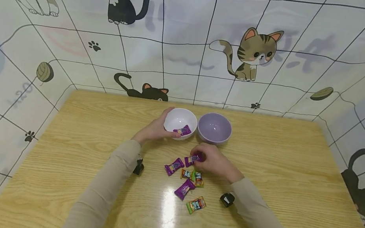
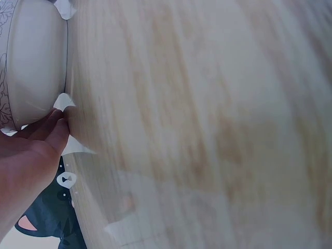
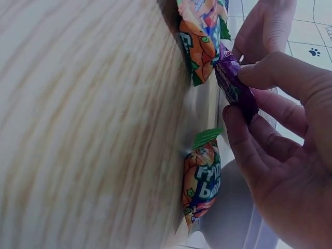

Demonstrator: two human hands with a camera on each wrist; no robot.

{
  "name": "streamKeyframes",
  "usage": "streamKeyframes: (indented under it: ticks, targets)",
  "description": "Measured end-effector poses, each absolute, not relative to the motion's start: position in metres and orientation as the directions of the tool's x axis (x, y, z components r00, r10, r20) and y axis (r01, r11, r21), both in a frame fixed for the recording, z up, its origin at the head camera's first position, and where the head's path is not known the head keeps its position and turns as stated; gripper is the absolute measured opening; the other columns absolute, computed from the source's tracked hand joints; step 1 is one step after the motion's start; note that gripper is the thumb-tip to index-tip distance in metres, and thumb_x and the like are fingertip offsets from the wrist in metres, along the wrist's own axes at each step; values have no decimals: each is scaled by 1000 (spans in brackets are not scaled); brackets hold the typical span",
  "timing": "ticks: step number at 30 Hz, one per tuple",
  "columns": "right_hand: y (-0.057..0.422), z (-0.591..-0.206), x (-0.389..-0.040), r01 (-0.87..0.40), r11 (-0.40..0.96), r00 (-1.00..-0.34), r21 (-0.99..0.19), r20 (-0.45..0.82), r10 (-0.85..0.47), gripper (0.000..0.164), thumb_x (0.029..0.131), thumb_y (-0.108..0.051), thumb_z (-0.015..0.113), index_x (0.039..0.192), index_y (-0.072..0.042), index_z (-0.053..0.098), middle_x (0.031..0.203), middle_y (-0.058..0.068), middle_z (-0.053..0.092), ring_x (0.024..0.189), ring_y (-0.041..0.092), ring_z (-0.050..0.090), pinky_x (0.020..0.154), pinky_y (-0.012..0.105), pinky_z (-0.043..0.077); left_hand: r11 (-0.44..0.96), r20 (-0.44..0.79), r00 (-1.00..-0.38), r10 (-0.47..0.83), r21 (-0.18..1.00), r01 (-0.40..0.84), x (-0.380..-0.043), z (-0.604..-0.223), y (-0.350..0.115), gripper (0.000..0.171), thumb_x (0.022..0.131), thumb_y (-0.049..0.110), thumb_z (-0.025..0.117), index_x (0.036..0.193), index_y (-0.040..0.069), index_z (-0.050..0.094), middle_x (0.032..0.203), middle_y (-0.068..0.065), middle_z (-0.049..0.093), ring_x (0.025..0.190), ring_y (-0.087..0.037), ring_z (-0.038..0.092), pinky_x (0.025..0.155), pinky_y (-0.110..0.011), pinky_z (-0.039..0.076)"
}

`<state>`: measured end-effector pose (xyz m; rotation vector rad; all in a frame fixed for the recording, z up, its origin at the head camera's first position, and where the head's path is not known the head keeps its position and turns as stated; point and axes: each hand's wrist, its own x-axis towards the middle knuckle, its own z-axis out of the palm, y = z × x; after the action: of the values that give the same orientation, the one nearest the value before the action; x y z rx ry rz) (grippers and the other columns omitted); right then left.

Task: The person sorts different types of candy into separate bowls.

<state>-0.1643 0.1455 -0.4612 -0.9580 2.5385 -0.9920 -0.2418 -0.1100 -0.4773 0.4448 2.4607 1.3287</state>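
Note:
My left hand (image 1: 156, 129) grips the left side of a white bowl (image 1: 181, 114), its thumb at the near rim. A purple-wrapped candy (image 1: 183, 130) lies inside. In the left wrist view the fingertips rest against the bowl's outer wall (image 2: 36, 62), which carries a floral pattern. Just in front of the bowls, my right hand (image 1: 212, 160) pinches another purple-wrapped candy (image 3: 236, 85) between thumb and fingers, close over the table. Orange-and-green candies (image 3: 202, 179) lie beside that hand in the right wrist view.
A light purple bowl (image 1: 214, 128) stands right of the white one. On the wooden table (image 1: 286, 158), more purple candies (image 1: 174, 167) and several orange-and-green candies (image 1: 196, 205) lie between the forearms. A cat-patterned sheet (image 1: 183, 62) borders the table's back and sides.

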Motion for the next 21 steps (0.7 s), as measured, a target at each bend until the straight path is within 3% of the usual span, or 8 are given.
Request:
streamKeyframes:
  ticks: [7,15,21]
  targets:
    - [145,-459,-163,-506,528,-746,-682,37,-665,30,77,0,74,106,-1,67,102,6,66,91,17,62,80,28,52,519,-118,-905,409,846,124,-241,-478,-110,110,77,26,84,155,15,7,147,-22,37,127,-36,45,105,-47,36]
    - [142,-451,-161,-563,489,-734,-666,132,-666,30,75,2,75,104,2,66,98,7,66,89,19,61,78,30,53,513,-119,-901,418,849,126,-240,-482,-110,110,77,26,84,155,15,7,147,-21,36,127,-35,45,105,-46,35]
    - [138,-436,-164,-495,502,-762,-709,77,-643,32,79,2,74,109,3,65,103,8,66,94,21,62,81,31,53,511,-105,-901,421,848,140,-242,-481,-112,110,77,25,83,155,14,6,146,-23,37,127,-37,45,105,-47,35]
